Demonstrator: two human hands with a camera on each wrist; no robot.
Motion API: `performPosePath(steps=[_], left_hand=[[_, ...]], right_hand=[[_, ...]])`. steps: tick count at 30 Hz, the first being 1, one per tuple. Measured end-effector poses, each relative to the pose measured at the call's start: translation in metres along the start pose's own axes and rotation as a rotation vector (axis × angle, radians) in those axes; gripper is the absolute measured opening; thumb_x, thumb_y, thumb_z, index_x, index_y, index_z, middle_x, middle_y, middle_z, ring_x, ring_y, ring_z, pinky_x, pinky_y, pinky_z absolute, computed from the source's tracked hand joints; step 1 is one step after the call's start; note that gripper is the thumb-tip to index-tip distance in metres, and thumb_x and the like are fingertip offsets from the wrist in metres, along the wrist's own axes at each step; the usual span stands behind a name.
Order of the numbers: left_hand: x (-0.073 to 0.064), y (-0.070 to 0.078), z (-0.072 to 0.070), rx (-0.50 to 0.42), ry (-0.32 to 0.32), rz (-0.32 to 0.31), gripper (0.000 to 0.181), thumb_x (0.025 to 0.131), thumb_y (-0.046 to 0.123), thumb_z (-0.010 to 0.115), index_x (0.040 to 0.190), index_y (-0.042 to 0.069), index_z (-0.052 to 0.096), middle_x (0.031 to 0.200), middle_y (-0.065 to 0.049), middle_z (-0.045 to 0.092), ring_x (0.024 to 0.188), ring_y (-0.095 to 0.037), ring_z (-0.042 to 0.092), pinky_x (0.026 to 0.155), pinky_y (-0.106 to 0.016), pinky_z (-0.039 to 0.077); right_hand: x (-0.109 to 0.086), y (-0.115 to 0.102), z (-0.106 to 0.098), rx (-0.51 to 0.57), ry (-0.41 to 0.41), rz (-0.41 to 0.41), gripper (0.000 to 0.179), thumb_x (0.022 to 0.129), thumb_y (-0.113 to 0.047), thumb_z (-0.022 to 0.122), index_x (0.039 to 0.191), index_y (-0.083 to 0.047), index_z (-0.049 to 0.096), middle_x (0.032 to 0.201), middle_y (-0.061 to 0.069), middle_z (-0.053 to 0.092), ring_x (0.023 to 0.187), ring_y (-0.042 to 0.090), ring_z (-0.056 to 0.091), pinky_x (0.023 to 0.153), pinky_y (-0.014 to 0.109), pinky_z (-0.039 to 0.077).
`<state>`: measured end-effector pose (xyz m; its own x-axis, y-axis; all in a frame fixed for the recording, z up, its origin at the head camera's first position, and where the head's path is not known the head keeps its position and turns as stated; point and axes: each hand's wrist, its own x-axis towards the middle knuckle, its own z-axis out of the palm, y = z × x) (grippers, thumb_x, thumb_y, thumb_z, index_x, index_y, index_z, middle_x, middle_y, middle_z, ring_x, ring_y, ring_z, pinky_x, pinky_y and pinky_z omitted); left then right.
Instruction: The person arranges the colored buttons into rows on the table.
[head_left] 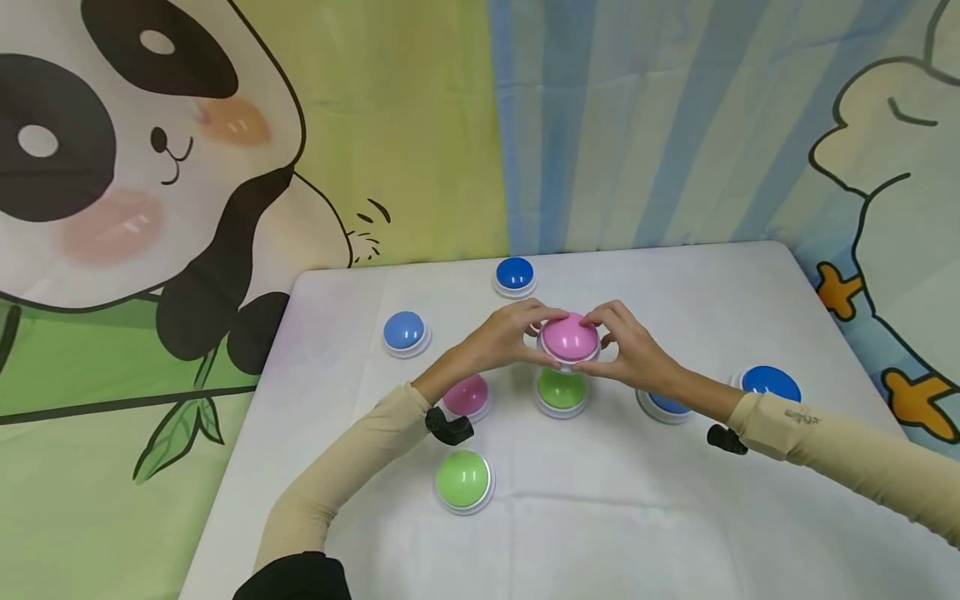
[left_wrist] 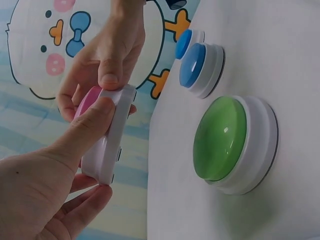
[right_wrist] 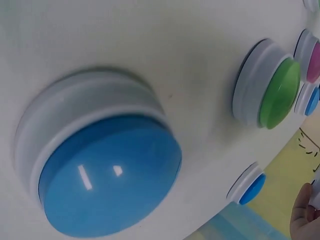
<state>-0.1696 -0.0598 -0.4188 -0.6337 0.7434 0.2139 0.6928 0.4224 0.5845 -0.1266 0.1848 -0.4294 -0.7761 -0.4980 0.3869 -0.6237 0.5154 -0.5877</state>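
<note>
Gripping a pink button [head_left: 570, 337] near the centre of the head view, the left hand [head_left: 506, 335] and right hand [head_left: 636, 348] meet from opposite sides, thumbs on the near edge and fingers on the far edge. That two-sided pinch at the rim probably keeps the button level, and it leaves most of the dome uncovered. The left wrist view shows it raised off the white table [head_left: 637, 533], its base turned toward the cloth.

Just below it in the head view sits a green button [head_left: 561, 390], dome up, as are the others, presumably because their flat bases rest steadily that way. Another pink button [head_left: 467, 395] lies partly behind the left wrist, and a blue button [head_left: 666, 407] is partly hidden by the right forearm. A second green button [head_left: 462, 479] stands at lower centre, well apart from the hands.
</note>
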Motion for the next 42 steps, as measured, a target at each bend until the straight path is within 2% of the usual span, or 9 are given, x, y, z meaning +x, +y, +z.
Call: performPosePath(steps=[7, 15, 20, 23, 26, 28, 35, 39, 42], left_hand=[[-0.010, 0.012, 0.000, -0.013, 0.011, -0.008, 0.070, 0.073, 0.034, 0.085, 0.134, 0.016, 0.057, 0.117, -0.003, 0.062, 0.106, -0.010, 0.059, 0.084, -0.013, 0.052], [-0.025, 0.030, 0.005, -0.003, 0.085, -0.025, 0.072, 0.071, 0.037, 0.086, 0.134, 0.018, 0.057, 0.113, 0.000, 0.063, 0.101, -0.009, 0.059, 0.083, -0.014, 0.053], [-0.035, 0.045, 0.007, 0.021, 0.106, 0.002, 0.073, 0.071, 0.040, 0.085, 0.135, 0.018, 0.057, 0.112, 0.001, 0.062, 0.101, -0.008, 0.058, 0.084, -0.017, 0.053], [-0.040, 0.053, 0.008, 0.028, 0.106, 0.013, 0.073, 0.070, 0.040, 0.086, 0.134, 0.017, 0.058, 0.111, 0.001, 0.062, 0.101, -0.008, 0.058, 0.085, -0.018, 0.053], [-0.044, 0.060, 0.009, 0.031, 0.108, 0.023, 0.074, 0.068, 0.039, 0.087, 0.132, 0.016, 0.059, 0.111, 0.001, 0.062, 0.101, -0.007, 0.058, 0.086, -0.017, 0.053], [-0.046, 0.064, 0.009, 0.040, 0.109, 0.035, 0.074, 0.067, 0.039, 0.088, 0.131, 0.016, 0.059, 0.111, 0.001, 0.062, 0.101, -0.007, 0.058, 0.086, -0.016, 0.052], [-0.055, 0.083, 0.007, 0.051, 0.109, 0.082, 0.074, 0.066, 0.042, 0.088, 0.129, 0.015, 0.060, 0.110, 0.002, 0.062, 0.099, -0.006, 0.058, 0.085, -0.015, 0.053], [-0.060, 0.090, 0.007, 0.054, 0.093, 0.105, 0.074, 0.066, 0.043, 0.087, 0.128, 0.015, 0.060, 0.108, 0.002, 0.061, 0.097, -0.005, 0.057, 0.085, -0.013, 0.052], [-0.062, 0.093, 0.007, 0.061, 0.085, 0.111, 0.073, 0.067, 0.044, 0.087, 0.127, 0.015, 0.059, 0.108, 0.002, 0.060, 0.098, -0.005, 0.057, 0.086, -0.013, 0.052]], right_hand=[[-0.007, -0.011, 0.002, 0.027, 0.036, -0.064, 0.064, 0.064, -0.012, 0.090, 0.115, 0.000, 0.055, 0.112, 0.013, 0.052, 0.101, 0.018, 0.052, 0.069, 0.034, 0.058], [-0.016, -0.025, -0.002, -0.015, 0.004, -0.068, 0.068, 0.064, -0.017, 0.091, 0.120, -0.004, 0.055, 0.116, 0.010, 0.051, 0.104, 0.014, 0.049, 0.073, 0.029, 0.056], [-0.025, -0.032, -0.003, -0.031, 0.016, -0.116, 0.070, 0.061, -0.014, 0.092, 0.119, -0.003, 0.055, 0.114, 0.009, 0.052, 0.102, 0.013, 0.050, 0.073, 0.026, 0.055], [-0.032, -0.037, -0.004, -0.021, 0.025, -0.143, 0.068, 0.062, -0.016, 0.092, 0.118, -0.002, 0.055, 0.114, 0.010, 0.052, 0.102, 0.014, 0.051, 0.072, 0.026, 0.055], [-0.038, -0.043, -0.005, -0.011, 0.025, -0.148, 0.064, 0.070, -0.029, 0.088, 0.118, -0.002, 0.056, 0.114, 0.010, 0.053, 0.101, 0.013, 0.051, 0.072, 0.026, 0.055], [-0.041, -0.048, -0.006, -0.005, 0.017, -0.136, 0.064, 0.070, -0.031, 0.087, 0.119, -0.003, 0.056, 0.114, 0.009, 0.053, 0.102, 0.012, 0.051, 0.072, 0.026, 0.055], [-0.053, -0.066, -0.012, -0.010, 0.007, -0.123, 0.068, 0.078, -0.059, 0.067, 0.118, -0.005, 0.056, 0.114, 0.006, 0.053, 0.103, 0.008, 0.050, 0.074, 0.019, 0.053], [-0.060, -0.072, -0.012, -0.002, 0.016, -0.144, 0.066, 0.072, -0.046, 0.082, 0.116, -0.005, 0.056, 0.112, 0.006, 0.053, 0.102, 0.008, 0.050, 0.073, 0.018, 0.052], [-0.062, -0.075, -0.012, 0.004, 0.019, -0.157, 0.066, 0.069, -0.038, 0.087, 0.116, -0.004, 0.056, 0.112, 0.007, 0.053, 0.102, 0.008, 0.051, 0.073, 0.019, 0.053]])
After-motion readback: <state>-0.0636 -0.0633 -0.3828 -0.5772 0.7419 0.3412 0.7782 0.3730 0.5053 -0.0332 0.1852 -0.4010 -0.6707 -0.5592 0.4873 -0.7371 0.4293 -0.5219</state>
